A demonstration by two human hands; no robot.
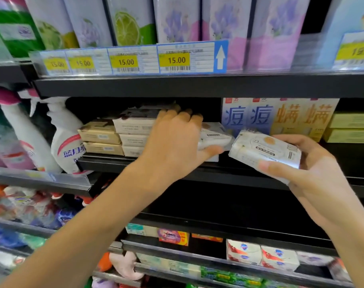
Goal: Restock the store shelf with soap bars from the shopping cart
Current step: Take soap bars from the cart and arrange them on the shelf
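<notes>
Far left, middle shelf (156,163): white trigger spray bottles (66,140) with pink trim, standing upright, blurred.

Next right: two tan soap boxes (101,137) stacked flat, then a taller stack of cream soap boxes (133,129), three high at least, top one with a dark printed lid. The two stacks sit just beside each other.

Left hand (172,146): reaches into the shelf, fingers curled over the top right end of the cream stack, thumb hooked under a white wrapped soap bar (215,137) lying on the shelf just right of the stack. Looks like it grips that bar; contact on the far side is hidden by the hand.

Right hand (301,169): holds a second white soap bar (264,150) in front of the shelf edge, tilted, thumb along the near lower edge, fingers wrapped behind the right end. Bar is off the shelf, near the first white bar but apart from it.

Behind it: upright boxes, two blue (247,117) and two orange (303,117), large Chinese characters on the fronts. Far right: stacked yellow-green boxes (351,127).

Upper shelf: tall lavender and lime packs (177,21), price tags (175,59) reading 15.00.

Lower shelf: more boxed soaps (262,256), white with red and blue.
</notes>
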